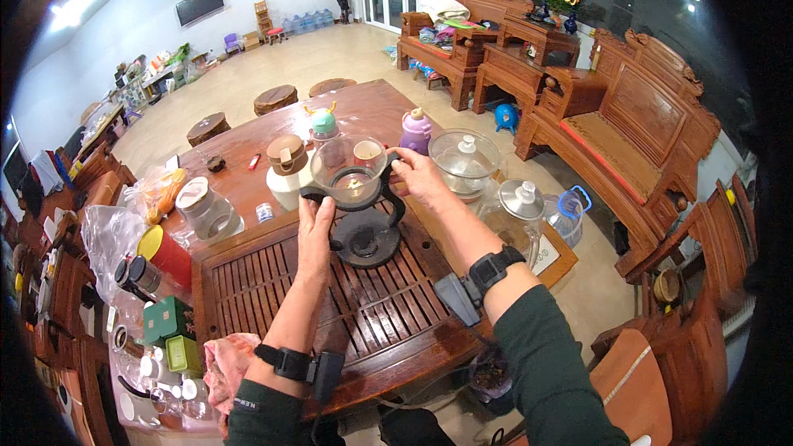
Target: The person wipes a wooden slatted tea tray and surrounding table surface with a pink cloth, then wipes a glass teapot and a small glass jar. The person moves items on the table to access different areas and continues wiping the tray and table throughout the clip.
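Note:
Both my hands grip a black tea-dispenser stand [365, 241] with curved arms and a round foot, above the slatted wooden tea tray [266, 297]. A clear glass bowl [337, 164] sits in its upper ring. My left hand [317, 223] has its thumb and fingers at the ring's left side. On the opposite side, my right hand [418, 176] holds the stand's upper right arm. Whether the foot touches the tray I cannot tell. Just behind the bowl is a small cup [368, 153], partly seen through the glass.
Left of the tray are a lidded glass jar [207, 207], a red canister [167, 254], green boxes [167, 320] and a pink cloth [228, 362]. On the right stand a glass pot [464, 164] and a glass kettle [517, 217]. A cream jug [288, 179] and purple bottle [416, 131] stand behind.

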Tool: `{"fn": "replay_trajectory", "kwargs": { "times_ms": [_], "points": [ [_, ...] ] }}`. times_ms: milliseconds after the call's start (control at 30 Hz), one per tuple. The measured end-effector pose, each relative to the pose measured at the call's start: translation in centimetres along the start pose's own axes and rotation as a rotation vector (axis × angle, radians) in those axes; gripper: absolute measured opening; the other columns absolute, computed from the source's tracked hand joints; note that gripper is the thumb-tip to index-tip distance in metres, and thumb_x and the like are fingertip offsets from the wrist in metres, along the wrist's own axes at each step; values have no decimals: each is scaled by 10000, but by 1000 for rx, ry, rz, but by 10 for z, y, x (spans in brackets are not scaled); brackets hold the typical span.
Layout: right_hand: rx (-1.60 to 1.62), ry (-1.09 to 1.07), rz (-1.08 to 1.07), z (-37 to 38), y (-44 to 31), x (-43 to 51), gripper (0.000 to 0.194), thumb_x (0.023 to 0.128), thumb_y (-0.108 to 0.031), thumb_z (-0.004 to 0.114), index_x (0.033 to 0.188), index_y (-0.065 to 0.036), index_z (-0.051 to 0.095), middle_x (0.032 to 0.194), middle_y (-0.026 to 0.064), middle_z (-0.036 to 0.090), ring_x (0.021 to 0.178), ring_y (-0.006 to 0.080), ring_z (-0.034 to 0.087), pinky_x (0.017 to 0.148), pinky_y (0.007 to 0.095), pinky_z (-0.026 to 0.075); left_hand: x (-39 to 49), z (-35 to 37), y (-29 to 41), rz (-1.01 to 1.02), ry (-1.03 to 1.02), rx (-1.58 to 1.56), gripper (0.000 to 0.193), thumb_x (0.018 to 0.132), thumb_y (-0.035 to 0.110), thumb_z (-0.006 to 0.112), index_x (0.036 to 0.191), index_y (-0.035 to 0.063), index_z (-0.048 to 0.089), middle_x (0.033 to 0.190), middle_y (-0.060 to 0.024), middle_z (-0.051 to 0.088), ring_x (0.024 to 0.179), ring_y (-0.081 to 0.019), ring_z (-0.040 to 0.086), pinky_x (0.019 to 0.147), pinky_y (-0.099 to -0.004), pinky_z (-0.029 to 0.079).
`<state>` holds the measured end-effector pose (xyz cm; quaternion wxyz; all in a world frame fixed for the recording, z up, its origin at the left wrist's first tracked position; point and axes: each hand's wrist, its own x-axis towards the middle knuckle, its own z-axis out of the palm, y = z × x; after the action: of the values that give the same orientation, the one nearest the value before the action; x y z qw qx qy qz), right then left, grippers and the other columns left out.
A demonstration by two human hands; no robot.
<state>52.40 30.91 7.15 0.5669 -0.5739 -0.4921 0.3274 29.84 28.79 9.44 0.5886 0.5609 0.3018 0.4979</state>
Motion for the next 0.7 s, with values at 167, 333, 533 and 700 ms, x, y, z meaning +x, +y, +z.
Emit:
{"fn": "replay_trajectory", "kwargs": {
  "times_ms": [167,333,533,700],
  "points": [
    [-38,38,44,9,-8,-12,267,954,-154,474,1211,-145,547,980,20,626,815,134,617,598,268,512,0,-1,7,-43,62,6,569,936,368,505,1371,53,320,1317,-131,443,1213,-228,426,1024,-355,315],
    [73,41,37,12,-18,-24,295,922,-106,512,1211,-57,544,891,35,634,731,114,597,572,252,483,-2,-5,6,-12,60,26,584,930,386,505,1369,46,325,1321,-135,436,1216,-229,421,1002,-359,332],
    [47,93,-50,16,-1,-20,360,892,-131,555,1228,-3,533,940,115,655,739,138,617,634,276,496,-6,-12,3,-79,29,25,647,923,380,515,1412,36,267,1401,-156,362,1288,-255,359,1041,-374,290],
    [-84,111,-96,16,9,-14,303,940,-130,495,1238,-149,546,964,24,625,811,134,613,603,280,508,-7,-23,6,-156,-35,29,764,903,431,527,1464,68,156,1483,-146,236,1371,-259,225,1097,-403,172]
  ]
}}
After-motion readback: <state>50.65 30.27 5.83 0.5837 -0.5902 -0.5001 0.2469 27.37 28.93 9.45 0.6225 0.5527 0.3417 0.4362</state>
